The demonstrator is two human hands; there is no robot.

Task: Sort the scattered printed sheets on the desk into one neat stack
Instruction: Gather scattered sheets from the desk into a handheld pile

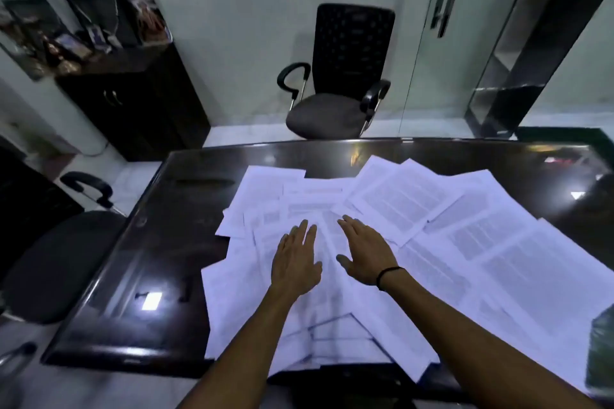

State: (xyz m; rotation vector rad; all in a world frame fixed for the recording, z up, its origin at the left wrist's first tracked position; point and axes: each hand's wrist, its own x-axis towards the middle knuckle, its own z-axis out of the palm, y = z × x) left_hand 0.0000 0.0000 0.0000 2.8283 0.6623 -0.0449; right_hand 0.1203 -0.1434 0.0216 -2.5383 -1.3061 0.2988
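Several white printed sheets [465,242] lie scattered and overlapping across the dark glossy desk [159,259], from its middle out to the right edge. My left hand [295,259] lies flat, palm down, with straight fingers over the sheets near the middle of the spread. Just to its right, my right hand [365,252] is also flat with fingers extended over the paper; a black band circles its wrist. Neither hand holds a sheet. Some sheets overhang the near edge of the desk.
A black office chair [339,76] stands beyond the far edge of the desk. Another chair [59,259] sits to the left. A dark cabinet [133,103] with clutter on top is at the back left. A green object [601,352] sits at the right edge.
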